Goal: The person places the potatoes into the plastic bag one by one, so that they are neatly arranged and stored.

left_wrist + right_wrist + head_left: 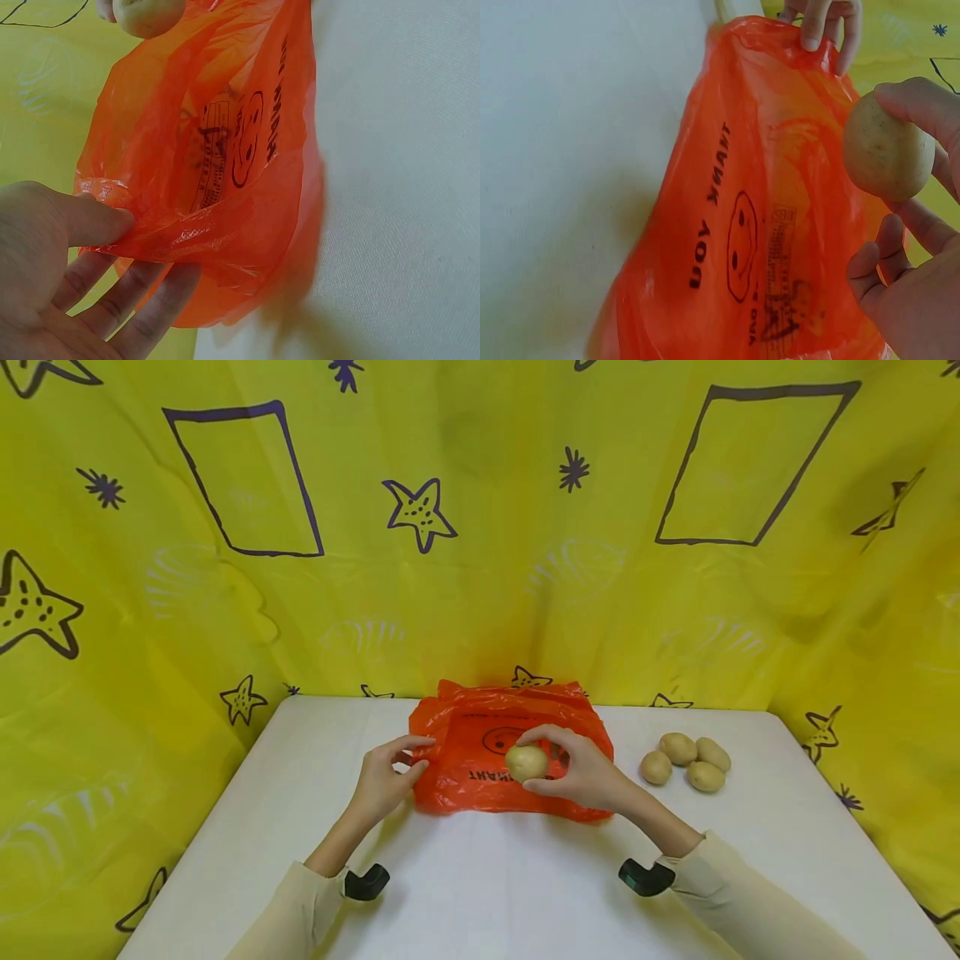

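A rounded, pale yellow-brown potato (527,762) is gripped between the thumb and fingertips of the right hand (577,770); in the right wrist view, that hand's remaining fingers are seen curled, clear of it. The potato's outline is slightly oval, and its smooth, dull skin is marked with small dark specks. It is held above a translucent red plastic bag (465,756), outside the mouth. The bag is laid on a white table (502,893) with its sides parted; its thin film is glossy and creased, and a black smiley face and mirrored "THANK YOU" lettering are shown on it, with smaller black print beside them. One edge of the bag is pinched between the thumb and fingers of the left hand (384,781). To the bag's right, four oval, light-brown potatoes (706,777) are clustered. The table is surrounded by a yellow curtain (480,610) printed with dark starfish.
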Demonstrator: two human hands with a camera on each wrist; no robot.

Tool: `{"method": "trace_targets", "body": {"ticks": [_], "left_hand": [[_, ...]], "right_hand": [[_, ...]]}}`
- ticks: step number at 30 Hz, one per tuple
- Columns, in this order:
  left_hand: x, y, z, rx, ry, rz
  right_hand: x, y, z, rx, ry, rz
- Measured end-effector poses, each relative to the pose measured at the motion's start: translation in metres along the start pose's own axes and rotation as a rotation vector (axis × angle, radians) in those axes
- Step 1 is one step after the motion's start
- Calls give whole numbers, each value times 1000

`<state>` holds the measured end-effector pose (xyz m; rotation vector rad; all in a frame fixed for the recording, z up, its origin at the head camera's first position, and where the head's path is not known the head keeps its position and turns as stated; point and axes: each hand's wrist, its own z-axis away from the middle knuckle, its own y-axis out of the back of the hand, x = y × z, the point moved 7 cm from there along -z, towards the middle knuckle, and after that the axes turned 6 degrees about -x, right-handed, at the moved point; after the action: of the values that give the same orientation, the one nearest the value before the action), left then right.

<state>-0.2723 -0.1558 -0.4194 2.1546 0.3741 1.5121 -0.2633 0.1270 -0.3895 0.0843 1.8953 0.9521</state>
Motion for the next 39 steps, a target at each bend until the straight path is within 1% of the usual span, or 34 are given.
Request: {"method": "trace_targets", "body": {"ticks": [3,7,10,15,18,23,28,34,39], "left_hand": [[0,0,0,-1,-11,2],[-1,-1,0,-8,0,2],[-1,-1,0,-9,5,0],[1,0,-1,0,-15,-2],[1,0,-2,-2,-14,-3],[0,0,-2,-13,10,-3],[1,0,-2,-16,19,4],[-1,-1,-2,-16,31,9],[-2,-1,-1,-16,24,14]], "right_hand": [[0,-6,-3,-8,-4,-12],[0,-13,-8,-20,-13,-23],[4,-18,-13,-23,-28,-43],[12,-26,-22,-25,-36,-100],[15,-30,-29,-26,-50,-117],[22,-38,-41,-22,-99,-103],[29,-47,-52,-21,-136,-94],[35,-60,-66,-21,-161,-116],[37,-71,-75,-19,-179,-135]]}}
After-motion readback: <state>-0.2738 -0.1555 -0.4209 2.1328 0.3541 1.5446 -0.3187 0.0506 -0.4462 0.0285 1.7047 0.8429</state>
